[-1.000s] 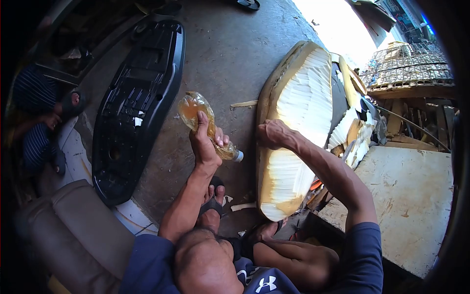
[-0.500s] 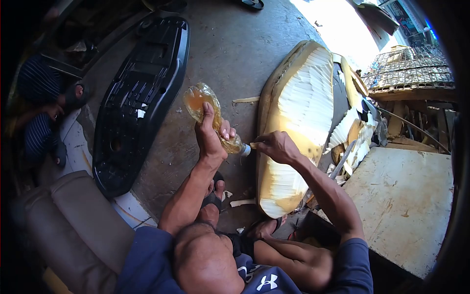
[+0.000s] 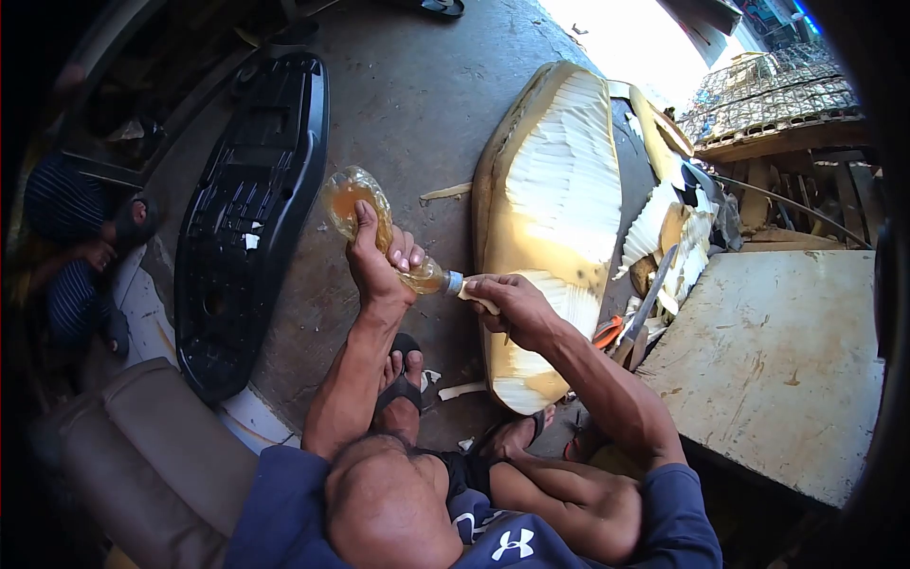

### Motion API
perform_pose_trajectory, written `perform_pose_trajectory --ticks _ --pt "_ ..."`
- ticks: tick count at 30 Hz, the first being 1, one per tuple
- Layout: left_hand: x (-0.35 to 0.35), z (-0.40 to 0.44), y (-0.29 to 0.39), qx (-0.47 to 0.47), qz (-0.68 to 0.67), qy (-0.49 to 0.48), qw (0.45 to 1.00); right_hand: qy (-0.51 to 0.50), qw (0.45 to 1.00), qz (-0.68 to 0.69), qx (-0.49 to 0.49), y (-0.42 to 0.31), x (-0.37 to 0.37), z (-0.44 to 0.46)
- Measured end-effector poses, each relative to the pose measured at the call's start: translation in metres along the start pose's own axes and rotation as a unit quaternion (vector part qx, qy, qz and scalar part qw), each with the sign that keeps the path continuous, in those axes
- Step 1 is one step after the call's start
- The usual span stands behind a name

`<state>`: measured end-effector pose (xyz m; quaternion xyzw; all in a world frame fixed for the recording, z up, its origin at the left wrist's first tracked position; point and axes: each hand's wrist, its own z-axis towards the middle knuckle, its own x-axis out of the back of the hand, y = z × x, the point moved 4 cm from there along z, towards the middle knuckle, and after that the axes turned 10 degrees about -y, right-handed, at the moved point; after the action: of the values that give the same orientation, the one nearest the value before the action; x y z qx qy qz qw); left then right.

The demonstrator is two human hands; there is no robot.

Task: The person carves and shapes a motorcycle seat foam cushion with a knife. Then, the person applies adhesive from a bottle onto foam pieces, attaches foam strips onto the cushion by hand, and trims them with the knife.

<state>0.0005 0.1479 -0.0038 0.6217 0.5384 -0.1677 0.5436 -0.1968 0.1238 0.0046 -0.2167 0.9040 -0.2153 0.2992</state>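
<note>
The pale foam seat lies right of centre. Mid-frame, the bottle slants down rightward, wrapped in the left hand; its cap end points at the nearer right hand, whose fingers pinch a foam scrap.

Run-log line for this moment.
left hand: grips bottle | right hand: pinches pale scrap at bottle's narrow end | foam pad: right of bottle | black shell: left of bottle
</note>
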Motion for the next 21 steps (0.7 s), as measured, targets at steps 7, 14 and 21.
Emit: perform_pose_trajectory --ticks 7,14,21 --pt "0.005 0.000 0.000 -0.055 0.114 0.025 0.992 0.045 0.977 -0.196 0.068 -0.057 0.026 0.000" --pt "0.008 -0.003 -0.002 -0.018 0.102 0.024 0.994 0.199 0.702 -0.657 0.192 -0.153 0.105 0.082" --pt "0.018 0.000 0.005 -0.016 0.084 0.028 0.996 -0.040 0.708 -0.688 0.154 -0.080 0.077 0.042"
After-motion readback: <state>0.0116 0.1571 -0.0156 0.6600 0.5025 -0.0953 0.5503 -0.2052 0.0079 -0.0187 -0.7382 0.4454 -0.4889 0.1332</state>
